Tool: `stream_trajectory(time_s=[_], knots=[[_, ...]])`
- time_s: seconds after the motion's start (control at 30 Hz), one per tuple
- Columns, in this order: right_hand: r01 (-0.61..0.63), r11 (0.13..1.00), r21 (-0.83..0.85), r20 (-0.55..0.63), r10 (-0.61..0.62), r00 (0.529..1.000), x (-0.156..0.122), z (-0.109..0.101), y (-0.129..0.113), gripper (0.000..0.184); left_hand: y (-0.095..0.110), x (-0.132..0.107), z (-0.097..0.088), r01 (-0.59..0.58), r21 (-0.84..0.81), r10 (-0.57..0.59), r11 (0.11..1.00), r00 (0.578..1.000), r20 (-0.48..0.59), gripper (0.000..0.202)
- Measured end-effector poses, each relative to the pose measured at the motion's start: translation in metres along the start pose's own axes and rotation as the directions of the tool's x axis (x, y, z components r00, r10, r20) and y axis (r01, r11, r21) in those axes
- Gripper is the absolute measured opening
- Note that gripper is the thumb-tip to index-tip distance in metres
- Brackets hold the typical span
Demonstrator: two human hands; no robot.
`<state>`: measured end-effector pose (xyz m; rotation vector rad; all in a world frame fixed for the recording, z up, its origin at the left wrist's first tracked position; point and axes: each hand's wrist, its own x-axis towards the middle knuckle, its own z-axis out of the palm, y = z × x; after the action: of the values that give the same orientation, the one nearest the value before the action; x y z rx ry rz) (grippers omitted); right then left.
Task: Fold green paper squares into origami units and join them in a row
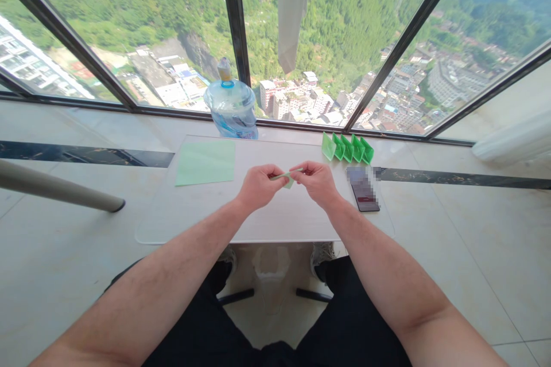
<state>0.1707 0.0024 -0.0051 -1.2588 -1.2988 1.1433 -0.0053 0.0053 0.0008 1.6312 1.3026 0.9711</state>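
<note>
Between my hands, above the middle of the small white table, is a small folded piece of light green paper [289,180]. My left hand [260,185] pinches its left end with thumb and fingers. On the other side, my right hand [317,181] grips the right end between thumb and fingertips. Parts of the paper are hidden behind the fingers. Left of my hands lies a flat stack or sheet of light green paper [205,163]. At the table's back right stands a row of several folded green paper pieces [348,148], the leftmost one paler.
A phone [364,189] lies on the table's [275,223] right side. Behind the table stands a large clear water bottle [231,108] against tall windows. A grey pole [60,186] reaches in from the left. My legs are below the table's front edge.
</note>
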Motion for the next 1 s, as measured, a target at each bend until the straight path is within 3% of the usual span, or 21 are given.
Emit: stream_trajectory(time_s=[0.6, 0.83, 1.0], knots=[[0.006, 0.996, 0.089, -0.043, -0.002, 0.999, 0.0005, 0.0022, -0.0044, 0.020, 0.0014, -0.0004, 0.0007, 0.119, -0.136, -0.121, 0.983, 0.993, -0.002, 0.025], [0.027, 1.000, 0.006, -0.091, -0.027, 0.995, -0.0005, 0.0037, -0.0046, 0.023, 0.0044, -0.0024, 0.0034, 0.114, -0.141, -0.119, 0.983, 0.993, -0.026, 0.026], [0.046, 0.999, -0.010, -0.144, -0.047, 0.989, 0.0013, 0.0028, -0.0053, 0.021, 0.0024, -0.0009, 0.0014, 0.124, -0.093, -0.119, 0.988, 0.991, 0.063, 0.028]])
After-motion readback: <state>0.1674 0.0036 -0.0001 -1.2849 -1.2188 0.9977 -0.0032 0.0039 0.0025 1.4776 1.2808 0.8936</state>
